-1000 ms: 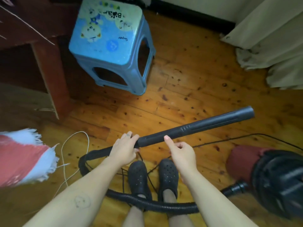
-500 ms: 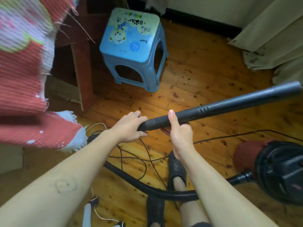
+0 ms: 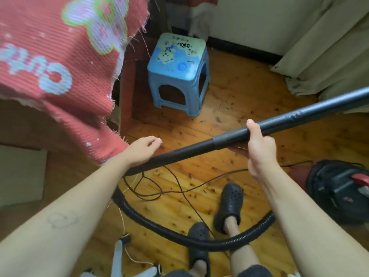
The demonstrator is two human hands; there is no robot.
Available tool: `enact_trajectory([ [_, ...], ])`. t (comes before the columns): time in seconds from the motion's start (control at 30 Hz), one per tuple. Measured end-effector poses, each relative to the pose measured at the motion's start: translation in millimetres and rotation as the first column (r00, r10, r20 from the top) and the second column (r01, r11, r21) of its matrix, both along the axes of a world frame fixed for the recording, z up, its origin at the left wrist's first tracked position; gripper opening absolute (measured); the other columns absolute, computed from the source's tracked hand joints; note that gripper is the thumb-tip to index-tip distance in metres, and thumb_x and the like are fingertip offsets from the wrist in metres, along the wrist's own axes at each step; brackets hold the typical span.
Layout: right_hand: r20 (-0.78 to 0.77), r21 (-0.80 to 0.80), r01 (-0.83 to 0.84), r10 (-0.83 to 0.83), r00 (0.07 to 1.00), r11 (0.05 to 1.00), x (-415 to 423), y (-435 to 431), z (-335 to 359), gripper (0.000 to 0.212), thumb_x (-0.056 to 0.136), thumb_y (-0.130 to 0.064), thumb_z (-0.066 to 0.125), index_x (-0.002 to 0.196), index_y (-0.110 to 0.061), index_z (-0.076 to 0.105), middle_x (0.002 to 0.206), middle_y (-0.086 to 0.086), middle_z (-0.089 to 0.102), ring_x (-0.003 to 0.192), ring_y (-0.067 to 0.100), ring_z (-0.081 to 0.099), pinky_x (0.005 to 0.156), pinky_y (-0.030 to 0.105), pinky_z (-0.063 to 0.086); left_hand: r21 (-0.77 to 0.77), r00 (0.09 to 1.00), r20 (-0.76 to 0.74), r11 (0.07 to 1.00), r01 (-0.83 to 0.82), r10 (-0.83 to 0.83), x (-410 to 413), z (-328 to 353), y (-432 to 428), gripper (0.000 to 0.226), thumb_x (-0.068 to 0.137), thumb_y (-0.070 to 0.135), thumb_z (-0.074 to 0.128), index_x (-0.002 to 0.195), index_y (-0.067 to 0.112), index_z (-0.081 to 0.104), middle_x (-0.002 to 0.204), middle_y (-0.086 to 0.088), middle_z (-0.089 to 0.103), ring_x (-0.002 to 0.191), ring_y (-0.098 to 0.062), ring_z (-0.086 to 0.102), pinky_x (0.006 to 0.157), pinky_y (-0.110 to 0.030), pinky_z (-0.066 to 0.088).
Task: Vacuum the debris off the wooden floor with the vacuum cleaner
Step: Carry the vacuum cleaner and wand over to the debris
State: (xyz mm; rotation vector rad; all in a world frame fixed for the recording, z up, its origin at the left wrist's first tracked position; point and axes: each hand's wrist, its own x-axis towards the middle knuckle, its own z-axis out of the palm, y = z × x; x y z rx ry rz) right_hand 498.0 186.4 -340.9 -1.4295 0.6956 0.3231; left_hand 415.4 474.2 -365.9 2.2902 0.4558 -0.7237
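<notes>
Since your left hand (image 3: 143,149) has let go and hovers open beside the wand (image 3: 189,150), only your right hand (image 3: 258,148) grips it; the wand is raised, tip off-frame, so debris (image 3: 228,100) stays on the floor (image 3: 239,80).

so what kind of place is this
Probably a room in a home: a worn wooden floor, a blue plastic stool with a cartoon print, curtains reaching the floor, and a household vacuum cleaner.
</notes>
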Motion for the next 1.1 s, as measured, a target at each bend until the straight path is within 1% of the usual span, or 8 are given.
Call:
enact_trajectory([
  [0.17, 0.025, -0.063, 0.08, -0.078, 0.997, 0.995, 0.8, -43.4, 34.2, 0.032, 0.087, -0.035, 0.067, 0.094, -0.008, 0.051, 0.087, 0.01, 0.063, 0.067, 0.016, 0.072, 0.049, 0.03, 0.057, 0.05, 0.997, -0.054, 0.997, -0.056, 0.059, -34.3, 15.6, 16.6, 0.03, 0.101, 0.042, 0.045, 0.12, 0.025, 0.062, 0.116, -0.007, 0.069, 0.104, -0.026, 0.065, 0.08, -0.032, 0.047],
  [0.27, 0.051, -0.081, 0.129, -0.125, 0.991, 0.988, 2.3, -78.1, 48.1, 0.034, 0.082, -0.041, 0.069, 0.093, -0.011, 0.055, 0.077, -0.001, 0.059, 0.05, 0.004, 0.065, 0.041, 0.019, 0.049, 0.042, 0.993, -0.119, 0.999, 0.001, 0.004, -44.7, 25.9, 9.6, 0.033, 0.099, 0.046, 0.047, 0.121, 0.026, 0.063, 0.114, 0.003, 0.065, 0.102, -0.017, 0.059, 0.083, -0.029, 0.04],
  [0.47, 0.014, -0.112, 0.208, -0.208, 0.978, 0.972, -9.3, -146.7, 66.6, 0.077, 0.052, -0.057, 0.071, 0.111, -0.009, 0.054, 0.104, 0.01, 0.06, 0.103, 0.028, 0.063, 0.089, 0.049, 0.054, 0.006, 0.976, -0.2, 0.996, 0.091, -0.088, -54.3, 37.1, -43.6, 0.05, 0.092, 0.067, 0.041, 0.12, 0.029, 0.061, 0.109, 0.007, 0.062, 0.098, -0.011, 0.059, 0.08, -0.028, 0.043],
  [0.57, -0.01, -0.141, 0.237, -0.24, 0.971, 0.961, -25.1, -175.3, 77.5, 0.068, 0.057, -0.057, 0.07, 0.106, -0.011, 0.055, 0.11, 0.011, 0.059, 0.098, 0.026, 0.063, 0.087, 0.043, 0.054, 0.052, 0.974, -0.194, 0.99, 0.127, -0.115, -46.3, 46.2, -80.2, 0.044, 0.093, 0.061, 0.046, 0.102, 0.022, 0.064, 0.093, 0.007, 0.064, 0.082, -0.006, 0.059, 0.064, -0.024, 0.043],
  [0.73, -0.067, -0.099, 0.292, -0.299, 0.952, 0.951, -53.4, -208.2, 97.2, 0.044, 0.069, -0.053, 0.067, 0.091, -0.018, 0.052, 0.102, 0.006, 0.061, 0.104, 0.028, 0.061, 0.097, 0.051, 0.05, 0.079, 0.948, -0.287, 0.983, 0.167, -0.138, -35.4, 76.2, -139.3, 0.043, 0.099, 0.044, 0.047, 0.086, 0.01, 0.068, 0.082, -0.008, 0.06, 0.073, -0.022, 0.057, 0.064, -0.029, 0.041],
  [0.87, -0.071, -0.006, 0.287, -0.287, 0.955, 0.958, -70.8, -207.6, 112.9, 0.031, 0.088, -0.041, 0.063, 0.093, -0.012, 0.053, 0.095, 0.009, 0.061, 0.091, 0.025, 0.065, 0.06, 0.035, 0.06, 0.076, 0.93, -0.332, 0.978, 0.194, -0.159, -26.2, 118.1, -191.2, 0.058, 0.103, 0.049, 0.035, 0.114, -0.001, 0.062, 0.109, -0.015, 0.062, 0.095, -0.027, 0.058, 0.08, -0.033, 0.042],
  [1.0, -0.109, 0.036, 0.199, -0.194, 0.975, 0.979, -85.6, -192.1, 125.7, 0.048, 0.091, -0.042, 0.062, 0.114, -0.002, 0.051, 0.104, 0.012, 0.064, 0.101, 0.03, 0.064, 0.088, 0.05, 0.056, 0.018, 0.934, -0.313, 0.983, 0.185, -0.171, -12.7, 160.1, -242.3, 0.063, 0.102, 0.053, 0.03, 0.121, 0.0, 0.058, 0.125, -0.015, 0.058, 0.114, -0.031, 0.055, 0.098, -0.04, 0.042],
  [1.1, -0.143, 0.051, 0.125, -0.117, 0.983, 0.991, -96.8, -180.9, 135.7, 0.056, 0.091, -0.044, 0.062, 0.122, 0.002, 0.051, 0.114, 0.017, 0.065, 0.107, 0.033, 0.062, 0.096, 0.053, 0.05, -0.159, 0.958, -0.285, 0.987, -0.013, -0.033, -3.3, 186.2, -271.8, 0.057, 0.101, 0.053, 0.037, 0.111, 0.004, 0.065, 0.111, -0.005, 0.069, 0.105, -0.023, 0.063, 0.103, -0.046, 0.043],
])
